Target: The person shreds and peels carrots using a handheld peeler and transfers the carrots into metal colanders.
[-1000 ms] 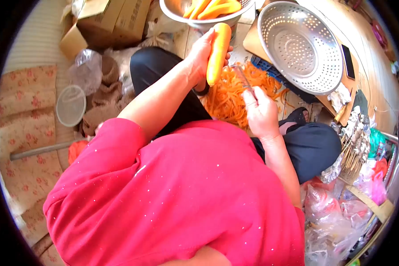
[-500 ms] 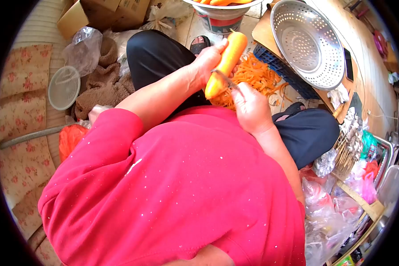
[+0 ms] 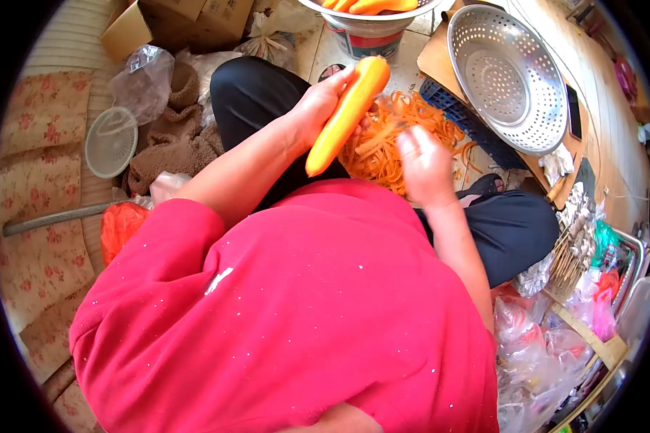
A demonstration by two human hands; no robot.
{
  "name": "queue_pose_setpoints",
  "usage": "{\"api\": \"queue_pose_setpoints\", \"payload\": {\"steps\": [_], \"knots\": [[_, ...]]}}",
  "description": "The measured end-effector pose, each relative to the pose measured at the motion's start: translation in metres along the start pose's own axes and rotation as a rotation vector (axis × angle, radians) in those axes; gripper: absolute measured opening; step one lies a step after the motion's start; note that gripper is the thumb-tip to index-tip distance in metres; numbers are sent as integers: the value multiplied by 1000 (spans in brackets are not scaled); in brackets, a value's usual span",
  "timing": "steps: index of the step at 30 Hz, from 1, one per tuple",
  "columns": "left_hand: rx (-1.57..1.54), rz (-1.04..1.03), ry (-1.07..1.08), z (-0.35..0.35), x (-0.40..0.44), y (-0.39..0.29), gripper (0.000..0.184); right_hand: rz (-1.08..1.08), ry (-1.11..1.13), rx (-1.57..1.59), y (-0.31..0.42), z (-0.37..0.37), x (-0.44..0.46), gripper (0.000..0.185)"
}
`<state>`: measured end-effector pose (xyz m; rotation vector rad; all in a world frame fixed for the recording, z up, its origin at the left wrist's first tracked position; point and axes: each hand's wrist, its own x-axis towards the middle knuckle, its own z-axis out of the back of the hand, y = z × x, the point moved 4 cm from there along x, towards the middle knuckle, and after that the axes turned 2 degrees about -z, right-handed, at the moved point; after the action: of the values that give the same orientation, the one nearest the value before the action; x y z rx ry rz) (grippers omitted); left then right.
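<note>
My left hand [image 3: 321,105] is wrapped round a large peeled carrot [image 3: 345,119], holding it slanted above my lap with its tip toward me. To the right of the carrot and apart from it, my right hand [image 3: 426,167] is closed and smeared by motion. The peeler in its fingers is blurred, so its shape hardly shows. Beneath both hands lies a heap of orange carrot peelings [image 3: 381,155] on the floor between my legs.
A bucket [image 3: 361,40] stands ahead, topped by a metal basin of carrots [image 3: 375,6]. At right, a perforated metal colander [image 3: 509,79] rests on a wooden board [image 3: 435,61] beside a phone [image 3: 573,112]. Plastic bags [image 3: 527,346] lie at lower right; a cardboard box [image 3: 195,29] is upper left.
My right hand has moved right, away from the carrot, taking the peeler off its surface. The carrot has shifted left and toward me in my left hand.
</note>
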<state>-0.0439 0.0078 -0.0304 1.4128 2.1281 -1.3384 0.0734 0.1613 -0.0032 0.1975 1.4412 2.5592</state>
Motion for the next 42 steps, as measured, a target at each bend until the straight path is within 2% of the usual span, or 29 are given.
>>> {"api": "queue_pose_setpoints", "payload": {"steps": [1, 4, 5, 8, 11, 13, 14, 17, 18, 20, 21, 23, 27, 28, 30, 31, 32, 35, 37, 38, 39, 41, 42], "knots": [[9, -89, -71, -1, 11, -2, 50, 52, 58, 4, 17, -4, -9, 19], [-127, -36, -21, -11, 30, -1, 48, 239, 160, -79, 35, -12, -21, 19], [-122, -32, -69, -13, 31, 2, 47, 236, 155, -84, 34, -10, -20, 19], [8, -70, -126, -37, 8, 5, 47, -10, 16, -164, 8, -2, -2, 23], [108, 135, 167, -33, -14, 15, 50, -78, -109, -157, -41, 25, 27, 30], [162, 192, 335, -24, -30, 17, 52, -241, -8, -215, -74, 37, 32, 33], [168, 190, 337, -23, -27, 14, 52, -302, 13, -203, -88, 38, 34, 34], [197, 102, 63, -10, -21, 5, 53, -245, -60, -106, -54, 31, 23, 32], [104, 70, 28, -5, -10, 3, 53, -162, -69, -92, -39, 24, 18, 29], [67, 22, -18, 5, 18, 1, 51, -107, 48, -69, -1, 11, 4, 24], [59, -69, -92, -1, 22, -1, 50, -12, 79, -38, 12, 4, -3, 22], [13, -71, -128, -9, 33, -2, 50, 159, 127, -16, 33, -4, -14, 17], [-50, -56, -120, -25, 31, -2, 49, 254, 136, -94, 35, -4, -17, 20], [-28, -57, -119, -29, 26, -2, 49, 252, 134, -95, 29, -5, -13, 20], [100, -35, -68, -38, 7, 5, 47, 26, 0, -162, 2, 2, 3, 25], [67, 10, -19, -41, 2, 11, 44, -35, -59, -125, -14, 10, 12, 27], [170, 87, 69, -41, -12, 14, 51, -94, -116, -88, -32, 21, 21, 30], [269, 109, 189, -39, -34, 10, 53, -281, -47, -228, -85, 34, 31, 33], [134, 145, 192, -28, -28, 11, 52, -287, -64, -194, -68, 34, 30, 32], [136, 92, 126, -24, -20, 8, 51, -299, -81, -161, -58, 31, 27, 32], [138, 42, 94, -22, -14, 3, 52, -228, -74, -55, -47, 25, 22, 31], [154, -45, 58, -15, 4, -4, 53, -122, -18, -83, -10, 15, 8, 28], [155, -45, 58, -15, 15, -4, 53, -3, 20, -73, 2, 9, 2, 24]]}}
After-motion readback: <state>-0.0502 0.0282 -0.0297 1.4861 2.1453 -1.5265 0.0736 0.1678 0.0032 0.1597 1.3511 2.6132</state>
